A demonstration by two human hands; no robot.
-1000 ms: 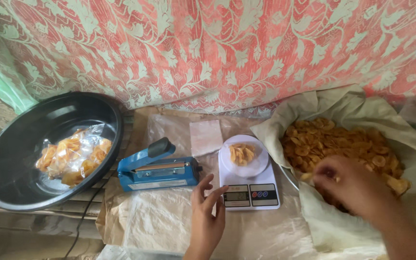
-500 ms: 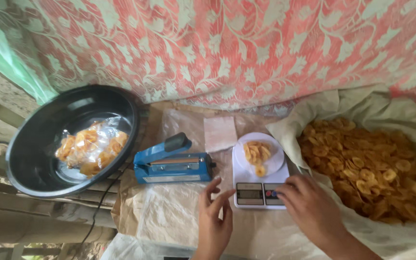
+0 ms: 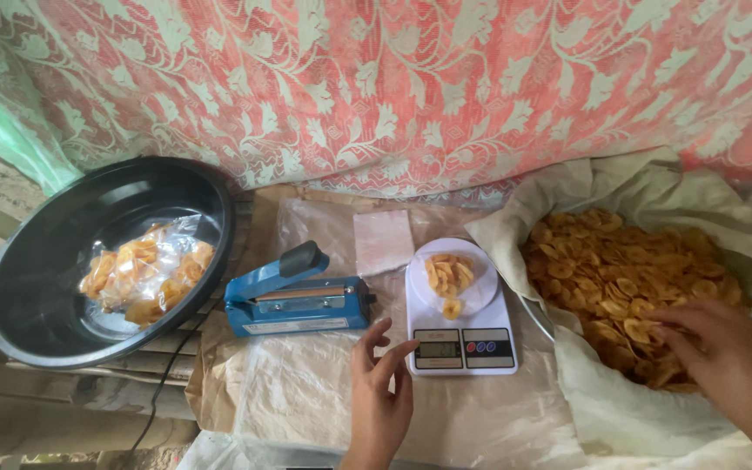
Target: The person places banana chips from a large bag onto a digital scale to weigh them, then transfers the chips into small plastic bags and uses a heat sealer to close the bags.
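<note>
A white digital kitchen scale (image 3: 461, 324) carries a small pile of yellow chips (image 3: 447, 277) on its round plate. My left hand (image 3: 379, 393) rests open on the plastic sheet just left of the scale, fingertips near its display. My right hand (image 3: 724, 359) reaches into a large sack of yellow chips (image 3: 630, 280) on the right, fingers curled down among the chips; whether it holds any is hidden.
A blue heat sealer (image 3: 293, 296) lies left of the scale, its cord running off the front edge. A black round basin (image 3: 54, 278) at the left holds clear bags of chips (image 3: 145, 270). A flat empty plastic bag (image 3: 383, 240) lies behind the scale. A patterned red cloth hangs behind.
My right hand moved from the scale's front edge rightwards into the sack of chips. A few more chips lie on the scale plate. My left hand stayed by the scale.
</note>
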